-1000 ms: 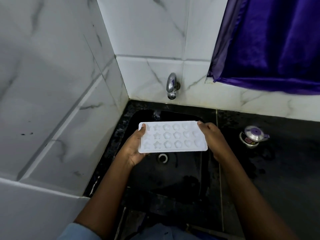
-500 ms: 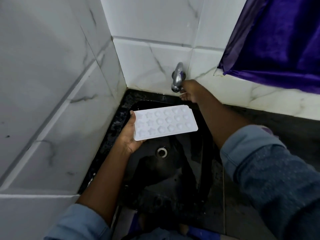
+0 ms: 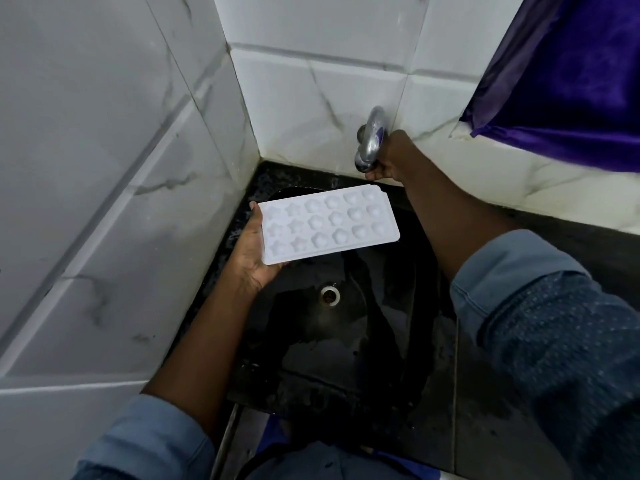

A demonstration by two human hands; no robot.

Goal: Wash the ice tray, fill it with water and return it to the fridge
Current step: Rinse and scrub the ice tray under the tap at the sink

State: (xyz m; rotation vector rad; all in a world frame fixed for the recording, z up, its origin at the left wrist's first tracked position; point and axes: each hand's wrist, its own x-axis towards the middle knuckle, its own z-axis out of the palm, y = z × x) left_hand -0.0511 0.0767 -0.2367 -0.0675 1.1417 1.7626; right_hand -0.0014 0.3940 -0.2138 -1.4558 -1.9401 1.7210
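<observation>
A white ice tray (image 3: pixel 329 223) with star and round moulds is held level over the black sink (image 3: pixel 374 341). My left hand (image 3: pixel 251 252) grips the tray by its left end, thumb on the rim. My right hand (image 3: pixel 389 157) is curled round the chrome tap (image 3: pixel 371 138) on the back wall, just beyond the tray's far right corner. No water stream is visible from the tap. The tray's cells look empty.
White marble tiles wall the sink in on the left and behind. A purple cloth (image 3: pixel 568 74) hangs at the upper right. The sink drain (image 3: pixel 329 295) lies below the tray. Dark wet counter (image 3: pixel 491 410) runs to the right.
My right hand let go of the tray's right end and moved up to take hold of the tap. The left hand alone now holds the tray, which tilted slightly.
</observation>
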